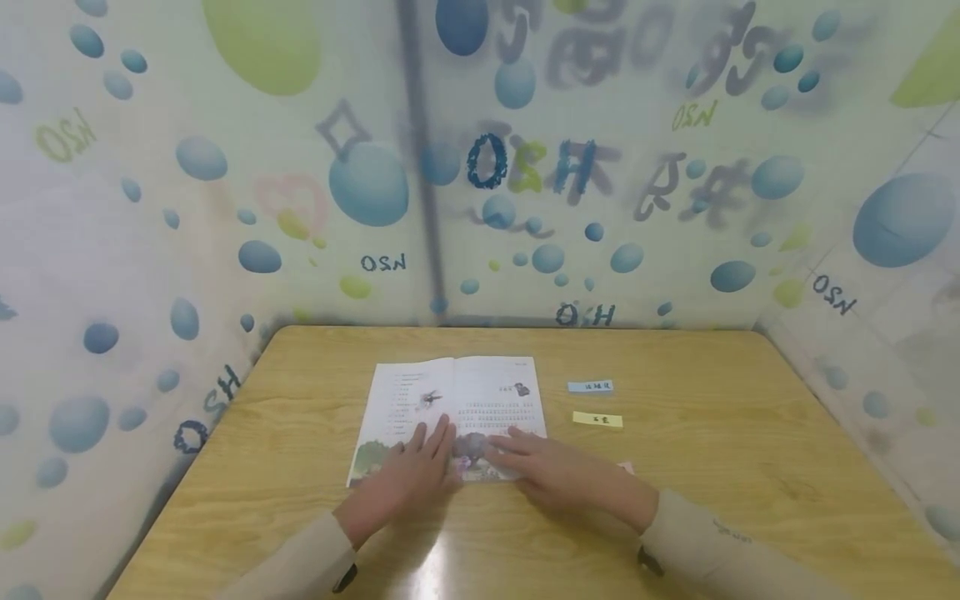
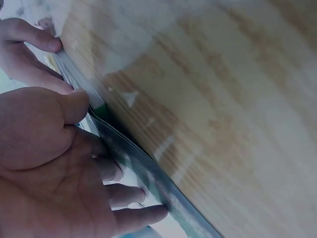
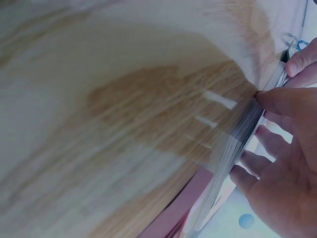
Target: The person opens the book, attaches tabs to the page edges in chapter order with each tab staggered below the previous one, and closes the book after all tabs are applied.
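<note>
An open book (image 1: 495,392) lies on the wooden table, with printed text and coloured drawings on both pages. My left hand (image 1: 418,462) rests flat on the lower part of the left page, fingers extended toward the spine. My right hand (image 1: 543,467) lies across the lower right page, its fingers straight and pointing left. In the left wrist view, the left hand's thumb (image 2: 77,105) is at the book's near edge. The right wrist view shows the page stack (image 3: 228,153) edge-on, with the right thumb (image 3: 277,100) at that edge.
Right of the book lie a blue paper strip (image 1: 590,387) and a yellow strip (image 1: 597,419), both with handwriting. A pink strip (image 3: 181,206) sits beside the book, mostly hidden by the right forearm in the head view. A patterned curtain (image 1: 495,275) stands behind the table (image 1: 720,433).
</note>
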{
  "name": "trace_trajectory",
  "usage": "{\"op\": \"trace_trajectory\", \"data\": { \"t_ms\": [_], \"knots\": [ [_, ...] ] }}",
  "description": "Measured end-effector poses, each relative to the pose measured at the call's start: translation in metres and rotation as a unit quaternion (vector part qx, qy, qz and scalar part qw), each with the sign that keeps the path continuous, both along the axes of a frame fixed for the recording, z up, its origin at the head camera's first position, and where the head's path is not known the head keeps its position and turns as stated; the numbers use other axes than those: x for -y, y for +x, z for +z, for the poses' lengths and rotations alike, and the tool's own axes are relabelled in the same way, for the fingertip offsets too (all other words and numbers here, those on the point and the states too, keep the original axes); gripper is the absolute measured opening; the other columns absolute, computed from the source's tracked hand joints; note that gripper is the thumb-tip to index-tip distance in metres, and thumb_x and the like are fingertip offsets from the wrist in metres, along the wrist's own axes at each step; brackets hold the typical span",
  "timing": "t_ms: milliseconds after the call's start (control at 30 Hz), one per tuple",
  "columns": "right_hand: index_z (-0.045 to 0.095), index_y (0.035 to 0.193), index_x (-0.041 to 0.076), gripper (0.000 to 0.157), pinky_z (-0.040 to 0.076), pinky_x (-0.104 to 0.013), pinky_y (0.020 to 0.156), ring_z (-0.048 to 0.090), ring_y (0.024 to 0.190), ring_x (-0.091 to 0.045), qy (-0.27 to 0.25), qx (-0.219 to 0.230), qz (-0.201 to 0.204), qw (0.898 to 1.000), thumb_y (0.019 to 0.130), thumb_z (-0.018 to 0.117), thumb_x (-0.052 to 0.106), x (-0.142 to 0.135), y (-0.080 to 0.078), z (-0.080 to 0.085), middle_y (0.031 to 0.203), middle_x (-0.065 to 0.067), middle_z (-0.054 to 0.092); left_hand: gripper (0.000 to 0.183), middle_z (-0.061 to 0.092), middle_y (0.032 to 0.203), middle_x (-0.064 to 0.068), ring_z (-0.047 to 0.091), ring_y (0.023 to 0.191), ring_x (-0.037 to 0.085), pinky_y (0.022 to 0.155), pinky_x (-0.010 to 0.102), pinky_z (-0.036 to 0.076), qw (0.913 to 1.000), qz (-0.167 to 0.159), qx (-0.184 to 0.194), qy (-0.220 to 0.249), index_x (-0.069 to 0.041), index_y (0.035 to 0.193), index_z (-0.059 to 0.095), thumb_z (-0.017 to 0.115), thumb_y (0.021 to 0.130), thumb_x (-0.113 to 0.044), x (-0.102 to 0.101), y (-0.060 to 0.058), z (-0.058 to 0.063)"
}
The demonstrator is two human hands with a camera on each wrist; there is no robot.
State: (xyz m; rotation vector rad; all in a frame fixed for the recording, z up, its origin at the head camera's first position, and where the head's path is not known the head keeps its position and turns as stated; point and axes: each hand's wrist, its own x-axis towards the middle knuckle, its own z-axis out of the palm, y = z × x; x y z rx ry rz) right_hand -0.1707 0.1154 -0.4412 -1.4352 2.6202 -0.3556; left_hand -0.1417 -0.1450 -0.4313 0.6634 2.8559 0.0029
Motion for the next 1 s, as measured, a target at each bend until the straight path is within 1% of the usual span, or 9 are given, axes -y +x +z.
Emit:
{"op": "trace_trajectory", "data": {
  "t_ms": [100,233,300,500,700,867,1000],
  "knots": [
    [0.037,0.159,0.018,0.055,0.028,-0.050,0.115,0.030,0.146,-0.035,-0.006,0.012,-0.004,1.000,0.106,0.052,0.017,-0.001,0.001,0.001,0.162,-0.003,0.033,0.076,0.020,0.165,0.020,0.027,0.145,0.046,0.107,0.064,0.036,0.9999,0.000,0.008,0.009,0.002,0.158,0.027,0.048,0.105,-0.049,0.000,0.005,-0.001],
    [0.038,0.159,0.018,0.054,0.027,-0.050,0.116,0.028,0.147,-0.034,-0.006,0.032,-0.012,0.999,0.107,0.051,0.017,-0.001,0.003,0.004,0.162,-0.001,0.032,0.078,0.021,0.164,0.020,0.026,0.145,0.047,0.109,0.067,0.030,0.9992,0.002,0.028,0.029,0.003,0.157,0.028,0.048,0.104,-0.051,-0.001,0.011,0.003],
    [0.038,0.159,0.018,0.054,0.026,-0.050,0.116,0.028,0.147,-0.034,-0.004,0.031,-0.010,0.999,0.106,0.051,0.016,-0.001,0.003,0.005,0.162,-0.002,0.032,0.080,0.020,0.164,0.021,0.025,0.145,0.047,0.110,0.067,0.027,0.9987,0.004,0.037,0.034,0.004,0.157,0.028,0.048,0.104,-0.052,-0.003,0.014,0.005],
    [0.034,0.160,0.018,0.057,0.028,-0.050,0.115,0.029,0.147,-0.034,0.002,0.020,-0.002,1.000,0.106,0.053,0.016,-0.001,0.001,0.003,0.162,-0.003,0.031,0.084,0.018,0.163,0.024,0.024,0.145,0.046,0.109,0.065,0.030,0.9980,0.000,0.059,0.024,0.006,0.156,0.029,0.052,0.102,-0.053,-0.007,0.018,0.008],
    [0.031,0.161,0.020,0.059,0.027,-0.050,0.115,0.027,0.147,-0.034,-0.001,0.018,0.003,1.000,0.106,0.052,0.017,-0.002,-0.001,0.000,0.163,-0.003,0.030,0.083,0.017,0.163,0.025,0.024,0.146,0.046,0.108,0.065,0.032,0.9965,-0.013,0.080,0.021,0.006,0.156,0.030,0.053,0.102,-0.053,-0.003,0.016,0.011],
    [0.031,0.161,0.020,0.058,0.026,-0.049,0.116,0.027,0.147,-0.034,0.002,0.017,0.005,1.000,0.106,0.052,0.017,-0.002,-0.002,0.001,0.163,-0.003,0.030,0.076,0.019,0.163,0.024,0.025,0.146,0.045,0.110,0.063,0.032,0.9958,-0.039,0.077,0.028,0.005,0.155,0.034,0.049,0.105,-0.050,0.005,0.011,0.012],
    [0.031,0.161,0.021,0.058,0.027,-0.048,0.116,0.027,0.147,-0.033,0.010,0.021,0.003,1.000,0.107,0.051,0.016,-0.002,-0.002,0.002,0.163,-0.003,0.030,0.071,0.018,0.165,0.022,0.020,0.147,0.045,0.112,0.062,0.028,0.9950,-0.041,0.079,0.046,0.004,0.156,0.032,0.047,0.107,-0.046,0.005,0.008,0.015]
  ]
}}
